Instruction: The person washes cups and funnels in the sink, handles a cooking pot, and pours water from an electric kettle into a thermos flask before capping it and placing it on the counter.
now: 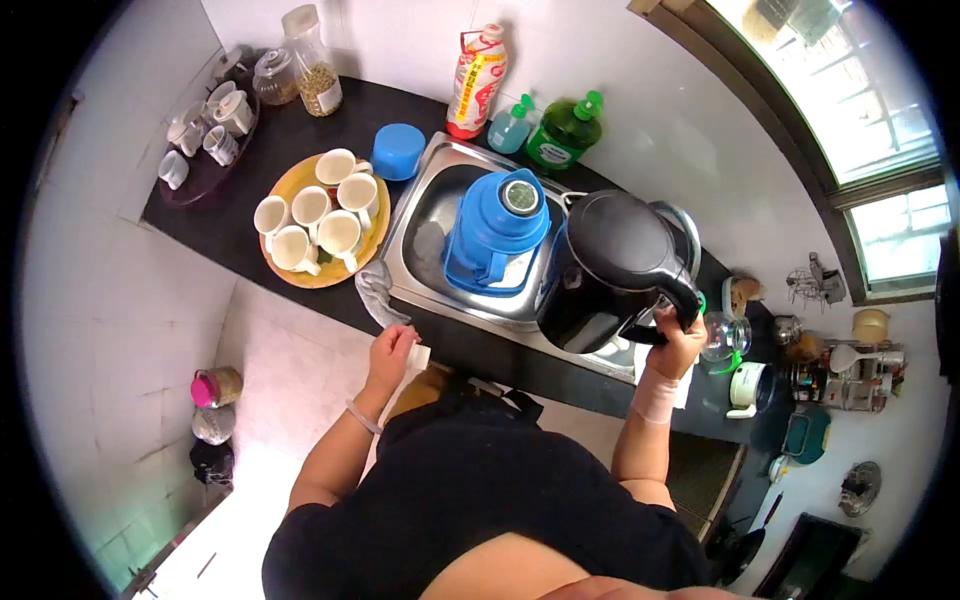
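Observation:
My right hand (678,345) is closed round the handle of a black electric kettle (610,260), held over the right part of the sink. To the kettle's left, a blue thermos flask (497,225) stands upright in the sink (400,255), its round mouth facing up. A blue plastic container under the flask is partly hidden. At the counter's front edge, my left hand (392,352) has its fingers curled together, with nothing visible in them. Just beyond it, a grey cloth (377,293) hangs over the edge. A blue lid (398,150) rests on the counter behind the sink's left corner.
Several white mugs (341,233) stand on a round yellow tray (283,274) at left. Behind the sink are a red-and-white bottle (478,85), a soap pump (511,125) and green dish soap (565,135). A glass jar (722,337) and white pot (750,385) stand at right.

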Demonstrator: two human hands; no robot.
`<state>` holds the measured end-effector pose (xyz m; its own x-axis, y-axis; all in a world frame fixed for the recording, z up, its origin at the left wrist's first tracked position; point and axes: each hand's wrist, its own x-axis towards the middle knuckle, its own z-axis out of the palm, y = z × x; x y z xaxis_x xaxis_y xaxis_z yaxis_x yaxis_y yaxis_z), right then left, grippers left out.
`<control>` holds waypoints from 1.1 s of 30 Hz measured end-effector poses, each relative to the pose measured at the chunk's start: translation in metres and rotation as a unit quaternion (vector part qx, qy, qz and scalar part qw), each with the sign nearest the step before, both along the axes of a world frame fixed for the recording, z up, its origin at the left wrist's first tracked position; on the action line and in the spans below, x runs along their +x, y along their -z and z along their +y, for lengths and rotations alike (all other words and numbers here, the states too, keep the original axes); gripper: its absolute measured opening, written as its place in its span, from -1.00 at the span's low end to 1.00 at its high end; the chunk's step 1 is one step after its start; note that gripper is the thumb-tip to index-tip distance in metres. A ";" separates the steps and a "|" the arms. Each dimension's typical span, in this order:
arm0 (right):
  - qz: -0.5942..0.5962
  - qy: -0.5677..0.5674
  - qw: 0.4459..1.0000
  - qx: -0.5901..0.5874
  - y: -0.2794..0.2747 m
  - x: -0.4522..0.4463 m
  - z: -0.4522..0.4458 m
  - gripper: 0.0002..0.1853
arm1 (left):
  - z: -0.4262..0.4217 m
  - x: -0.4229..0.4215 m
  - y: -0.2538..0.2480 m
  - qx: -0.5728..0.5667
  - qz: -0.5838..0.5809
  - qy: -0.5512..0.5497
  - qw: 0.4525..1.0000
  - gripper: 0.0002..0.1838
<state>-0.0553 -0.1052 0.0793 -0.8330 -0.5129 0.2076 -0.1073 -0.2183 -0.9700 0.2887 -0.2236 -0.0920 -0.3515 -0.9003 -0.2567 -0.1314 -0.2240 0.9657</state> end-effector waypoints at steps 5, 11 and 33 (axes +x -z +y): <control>0.035 -0.008 0.995 0.088 -0.001 -0.004 -0.012 -0.81 | -0.005 0.002 0.003 -0.006 0.003 -0.021 1.000 -0.80; 0.065 -0.015 0.984 0.164 -0.013 -0.002 -0.027 -0.85 | -0.007 -0.002 0.007 0.006 0.011 -0.027 1.000 -0.80; 0.091 -0.062 0.969 0.222 -0.036 -0.019 -0.043 -0.85 | -0.013 -0.012 0.007 0.032 0.035 -0.057 0.997 -0.74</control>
